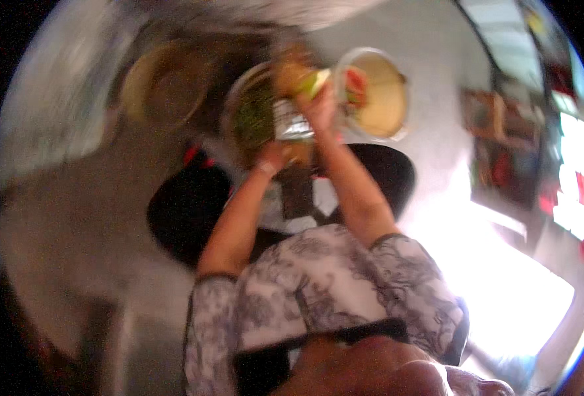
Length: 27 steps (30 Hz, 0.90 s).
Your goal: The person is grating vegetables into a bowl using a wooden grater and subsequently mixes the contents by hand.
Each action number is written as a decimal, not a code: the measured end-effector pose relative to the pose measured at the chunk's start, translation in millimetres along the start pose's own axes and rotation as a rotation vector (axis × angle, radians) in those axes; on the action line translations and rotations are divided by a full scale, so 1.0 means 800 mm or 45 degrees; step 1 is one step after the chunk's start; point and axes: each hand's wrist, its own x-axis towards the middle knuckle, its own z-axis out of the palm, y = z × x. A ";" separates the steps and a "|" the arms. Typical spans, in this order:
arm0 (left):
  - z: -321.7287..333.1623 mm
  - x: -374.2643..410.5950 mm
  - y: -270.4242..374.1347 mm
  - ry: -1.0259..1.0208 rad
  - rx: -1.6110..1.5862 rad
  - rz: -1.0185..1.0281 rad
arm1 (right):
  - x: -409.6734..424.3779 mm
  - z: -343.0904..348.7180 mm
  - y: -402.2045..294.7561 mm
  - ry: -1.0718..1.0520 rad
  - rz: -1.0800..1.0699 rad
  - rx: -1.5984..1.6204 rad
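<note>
Motion blur softens everything around my hands. A shiny packet or container (pixel 293 121), with silvery, orange and yellow-green parts, is held between them over a round bowl. My right hand (pixel 323 109) grips its upper right side, beside the yellow-green part. At its lower left end is my left hand (pixel 273 155), the fingers closed against it; a pale band circles that wrist. Beneath, the wide bowl (pixel 230 121) contains a dark green mass (pixel 253 116), partly hidden by the packet and my hands.
Right of my hands stands a pale tub (pixel 383 106) with something red (pixel 356 86) inside. A yellowish basin (pixel 138 86) is at the upper left. My dark-clad knees (pixel 188 213) flank the bowl. Bright light falls on the floor (pixel 509 282) at right, near blurred shelving (pixel 500 119).
</note>
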 end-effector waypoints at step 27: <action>0.039 -0.054 -0.013 0.083 -0.132 -0.033 | -0.049 -0.028 -0.013 -0.327 0.532 0.602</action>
